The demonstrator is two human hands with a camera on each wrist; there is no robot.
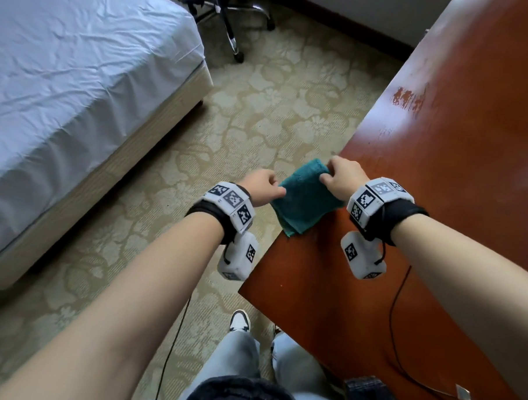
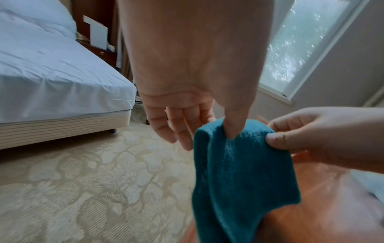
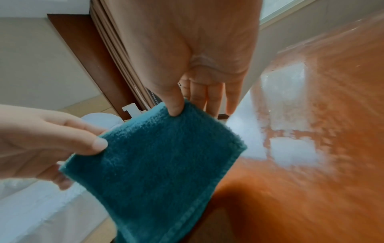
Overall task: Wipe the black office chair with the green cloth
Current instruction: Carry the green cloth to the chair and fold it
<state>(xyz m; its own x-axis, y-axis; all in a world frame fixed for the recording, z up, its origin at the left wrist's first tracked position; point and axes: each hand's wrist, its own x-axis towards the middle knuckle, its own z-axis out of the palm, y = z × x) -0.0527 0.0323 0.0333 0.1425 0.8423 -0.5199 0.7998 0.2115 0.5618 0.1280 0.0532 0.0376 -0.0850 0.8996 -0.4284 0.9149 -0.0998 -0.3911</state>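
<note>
The folded green cloth (image 1: 305, 198) hangs between both hands at the corner of the reddish wooden surface (image 1: 458, 166), its lower edge drooping down to the surface's edge. The left hand (image 1: 261, 190) has its grip narrow on the cloth's left upper corner, thumb on the near face and forefinger behind it; in the left wrist view the thumb presses into the top fold while the other fingers (image 2: 176, 126) hang loosely uncurled beside the cloth. The right hand (image 1: 342, 179) pinches the right upper corner the same way, thumb in front, and its remaining fingers (image 3: 214, 98) point down behind the cloth without closing on it. The cloth is doubled over, its stitched hem showing along the lower right side in the right wrist view.

The black office chair (image 1: 231, 17) stands well apart at the far end of the room, only its chrome star base and castors in view, just beyond the foot of the bed (image 1: 80, 86). Patterned carpet (image 1: 245, 117) lies between bed and surface.
</note>
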